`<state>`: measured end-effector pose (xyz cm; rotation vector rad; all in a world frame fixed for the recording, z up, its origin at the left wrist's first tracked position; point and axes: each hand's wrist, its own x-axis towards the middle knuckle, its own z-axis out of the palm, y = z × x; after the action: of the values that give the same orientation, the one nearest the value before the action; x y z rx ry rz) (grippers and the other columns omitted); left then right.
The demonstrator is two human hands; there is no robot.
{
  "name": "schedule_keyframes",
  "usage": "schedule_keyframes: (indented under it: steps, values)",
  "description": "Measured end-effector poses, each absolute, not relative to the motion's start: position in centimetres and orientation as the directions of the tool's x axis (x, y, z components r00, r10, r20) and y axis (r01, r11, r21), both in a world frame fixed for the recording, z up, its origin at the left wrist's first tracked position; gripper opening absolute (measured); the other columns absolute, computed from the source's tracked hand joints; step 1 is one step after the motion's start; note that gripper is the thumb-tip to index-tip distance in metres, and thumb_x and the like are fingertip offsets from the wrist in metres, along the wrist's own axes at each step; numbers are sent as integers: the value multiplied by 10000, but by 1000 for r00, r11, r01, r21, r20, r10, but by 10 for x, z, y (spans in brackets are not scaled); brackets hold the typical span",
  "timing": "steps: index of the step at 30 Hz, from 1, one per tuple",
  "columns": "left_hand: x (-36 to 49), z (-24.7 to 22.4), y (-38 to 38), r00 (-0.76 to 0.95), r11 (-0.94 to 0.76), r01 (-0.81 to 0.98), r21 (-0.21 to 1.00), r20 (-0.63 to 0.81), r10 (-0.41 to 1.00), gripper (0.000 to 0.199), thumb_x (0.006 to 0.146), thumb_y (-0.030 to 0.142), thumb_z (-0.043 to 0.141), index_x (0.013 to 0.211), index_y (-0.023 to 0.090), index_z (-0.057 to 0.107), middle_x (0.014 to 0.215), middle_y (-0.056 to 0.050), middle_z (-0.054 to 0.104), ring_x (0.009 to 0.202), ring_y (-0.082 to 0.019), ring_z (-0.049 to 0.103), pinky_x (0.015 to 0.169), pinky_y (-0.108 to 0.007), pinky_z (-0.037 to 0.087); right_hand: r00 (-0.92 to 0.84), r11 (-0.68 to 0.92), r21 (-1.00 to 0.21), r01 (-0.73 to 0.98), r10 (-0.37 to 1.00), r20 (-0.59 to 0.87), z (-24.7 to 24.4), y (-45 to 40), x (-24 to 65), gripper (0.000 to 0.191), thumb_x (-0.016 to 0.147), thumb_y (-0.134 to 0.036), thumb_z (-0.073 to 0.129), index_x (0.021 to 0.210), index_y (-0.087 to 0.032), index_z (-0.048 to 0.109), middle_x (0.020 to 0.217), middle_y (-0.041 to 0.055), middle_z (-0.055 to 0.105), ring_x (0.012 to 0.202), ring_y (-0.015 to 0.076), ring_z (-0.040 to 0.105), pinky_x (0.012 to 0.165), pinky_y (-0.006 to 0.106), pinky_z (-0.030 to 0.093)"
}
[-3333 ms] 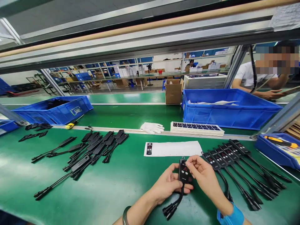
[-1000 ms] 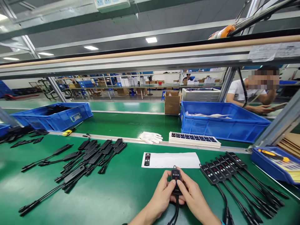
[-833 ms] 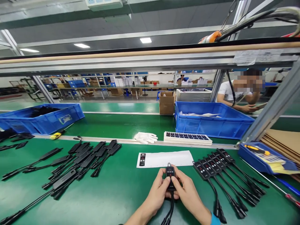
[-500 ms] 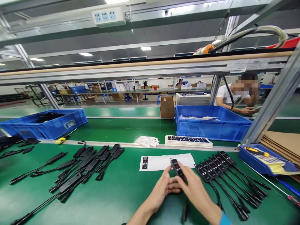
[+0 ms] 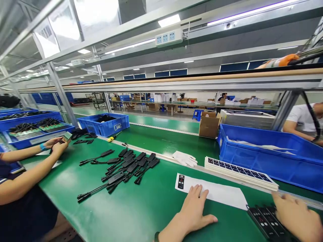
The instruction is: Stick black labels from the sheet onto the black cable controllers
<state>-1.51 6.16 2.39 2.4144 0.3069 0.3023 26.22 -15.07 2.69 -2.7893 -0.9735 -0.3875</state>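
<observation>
My left hand [image 5: 193,210] is open, thumb spread, its fingertips at the lower edge of a white label sheet [image 5: 222,194]. One black label [image 5: 181,181] with a red mark remains at the sheet's left end. My right hand [image 5: 297,215], smeared by motion, is over the row of labelled black controllers [image 5: 264,220] at lower right and hides part of it. Whether its fingers hold anything is hidden. Farther left lies a loose pile of black controllers with cables [image 5: 128,164], no labels showing.
A stack of label sheets [image 5: 239,173] and a white glove [image 5: 185,158] lie along the metal strip. Behind stand a blue bin [image 5: 254,164], a cardboard box [image 5: 209,125] and another blue bin [image 5: 106,126]. A co-worker's hands [image 5: 58,143] hold a green board at left.
The view has swung left, bringing a co-worker into sight. My hands have parted: the left lies open by the sheet, the right has moved over the labelled row. The controller between them no longer shows there.
</observation>
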Motion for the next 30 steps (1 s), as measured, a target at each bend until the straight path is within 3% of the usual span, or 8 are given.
schedule_keyframes:
  steps: [2, 3, 6, 10, 15, 20, 26, 30]
  values:
    - [-17, 22, 61, 946, -730, 118, 673, 147, 288, 881, 701, 569, 659, 1415, 176, 324, 1503, -179, 233, 1397, -352, 139, 1135, -536, 133, 651, -611, -235, 756, 736, 183, 42, -104, 230, 412, 660, -149, 485, 1020, -109, 682, 975, 268, 653, 897, 425, 622, 772, 538, 444]
    - [-17, 22, 60, 945, -722, 108, 684, 155, 288, 879, 705, 569, 657, 1415, 172, 325, 1499, -189, 236, 1394, -365, 141, 1131, -548, 131, 582, -525, -291, 800, 797, 162, 46, -78, 213, 380, 700, -150, 455, 1001, -152, 687, 1016, 201, 674, 954, 356, 628, 827, 457, 454]
    - [-17, 21, 60, 943, -697, 65, 714, 184, 276, 893, 709, 559, 657, 1426, 158, 307, 1488, -207, 250, 1379, -398, 166, 1121, -570, 116, 445, -370, -386, 845, 887, 123, 44, -3, 172, 297, 761, -166, 427, 884, -214, 693, 830, 55, 722, 808, 230, 667, 734, 311, 482]
    - [-11, 8, 63, 943, -661, -18, 750, 233, 239, 999, 680, 643, 620, 1453, 144, 233, 1508, -192, 201, 1371, -437, 137, 1104, -605, 90, 355, -263, -458, 849, 927, 125, 30, 65, 137, 234, 780, -223, 476, 861, -176, 691, 766, 41, 714, 718, 197, 659, 645, 264, 467]
    - [-6, -17, 62, 921, -588, -12, 809, 238, 308, 868, 751, 609, 537, 1443, 153, 279, 1511, -131, 235, 1369, -423, 161, 1123, -573, 111, 291, -195, -439, 877, 943, 161, 22, 84, 109, 182, 795, -259, 498, 768, -181, 661, 796, 68, 679, 756, 225, 634, 638, 289, 431]
    - [-3, -27, 60, 845, -416, 33, 909, 196, 497, 624, 802, 512, 493, 1383, 305, 396, 1408, -32, 447, 1320, -342, 342, 1056, -460, 338, 244, -175, -277, 945, 940, 238, 19, 72, 97, 178, 847, -224, 443, 799, -214, 615, 824, 53, 630, 740, 229, 619, 606, 304, 429]
    - [-4, -16, 58, 863, -449, -93, 888, 298, 409, 630, 831, 493, 400, 1369, 166, 420, 1436, -79, 395, 1299, -430, 329, 1098, -612, 139, 296, -253, -218, 942, 935, 195, 15, 76, 101, 209, 841, -218, 488, 974, -139, 629, 956, 144, 629, 869, 273, 642, 703, 337, 480]
    - [-3, -13, 58, 836, -403, -25, 915, 240, 494, 560, 837, 406, 456, 1354, 192, 450, 1396, -69, 457, 1303, -390, 346, 1126, -538, 164, 251, -183, -288, 940, 943, 218, 10, 76, 103, 200, 852, -252, 437, 839, -188, 626, 856, 94, 619, 801, 245, 635, 671, 333, 481]
